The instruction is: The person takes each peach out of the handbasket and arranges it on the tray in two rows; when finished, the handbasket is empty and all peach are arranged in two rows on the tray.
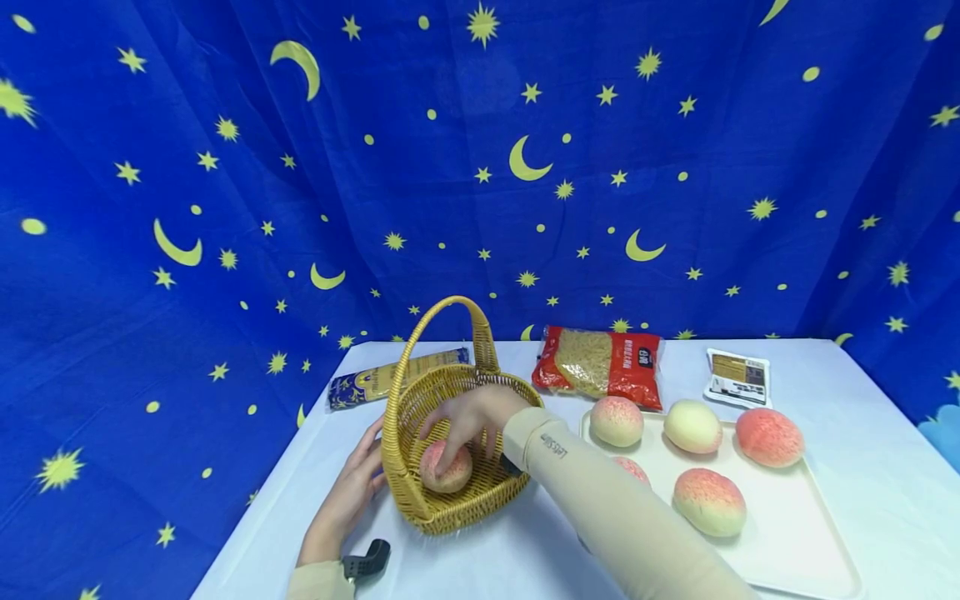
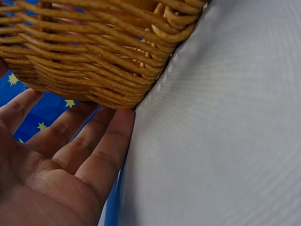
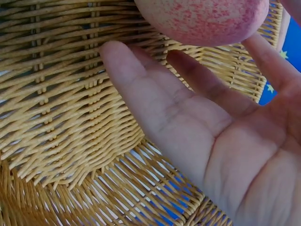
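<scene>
A wicker basket (image 1: 472,508) with a tall handle stands on the table, tilted. Inside it lies a pink and cream peach (image 1: 442,468), also at the top of the right wrist view (image 3: 211,19). My right hand (image 1: 472,417) reaches into the basket, a finger over the peach. In the right wrist view, the fingers of the right hand (image 3: 207,117) look extended, with one touching the peach. My left hand (image 1: 348,492) rests against the basket's left side. The left wrist view shows the straight fingertips of the left hand (image 2: 70,165) at the lower wicker wall.
Right of the basket, a white tray (image 1: 787,533) bears several peaches (image 1: 708,502), partly hidden by my right sleeve. Behind are a long noodle pack (image 1: 375,383), a red pasta bag (image 1: 600,367) and a small white packet (image 1: 738,377). A blue curtain (image 1: 450,167) hangs behind the table.
</scene>
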The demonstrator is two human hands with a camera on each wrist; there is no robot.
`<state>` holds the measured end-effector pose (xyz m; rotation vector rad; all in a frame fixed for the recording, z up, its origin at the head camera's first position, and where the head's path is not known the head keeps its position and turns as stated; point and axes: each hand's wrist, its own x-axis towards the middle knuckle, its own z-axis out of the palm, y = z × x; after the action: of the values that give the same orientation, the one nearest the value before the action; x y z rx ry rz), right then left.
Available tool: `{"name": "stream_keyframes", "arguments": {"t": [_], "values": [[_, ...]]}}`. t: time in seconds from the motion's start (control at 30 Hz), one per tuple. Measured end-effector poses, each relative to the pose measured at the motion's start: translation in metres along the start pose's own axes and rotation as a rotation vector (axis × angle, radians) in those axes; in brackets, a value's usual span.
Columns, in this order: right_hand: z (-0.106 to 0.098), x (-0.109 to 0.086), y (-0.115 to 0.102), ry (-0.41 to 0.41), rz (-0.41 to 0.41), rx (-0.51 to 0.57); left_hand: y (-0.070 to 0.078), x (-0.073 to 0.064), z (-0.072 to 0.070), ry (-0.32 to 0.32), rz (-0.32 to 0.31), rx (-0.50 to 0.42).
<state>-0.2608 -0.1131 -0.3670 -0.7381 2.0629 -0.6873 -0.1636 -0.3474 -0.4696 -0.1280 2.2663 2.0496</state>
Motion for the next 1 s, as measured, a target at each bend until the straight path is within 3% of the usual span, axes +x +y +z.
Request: {"name": "stream_keyframes", "arguments": {"t": [0.53,1.0], "values": [[0.003,0.002,0.0,-0.031,-0.021,-0.034,0.0,0.001,0.001,0.003,0.0,0.012],[-0.021,-0.019,0.013,0.048,-0.062,0.078,0.001,0.001,0.003,0.009,-0.005,0.022]]}}
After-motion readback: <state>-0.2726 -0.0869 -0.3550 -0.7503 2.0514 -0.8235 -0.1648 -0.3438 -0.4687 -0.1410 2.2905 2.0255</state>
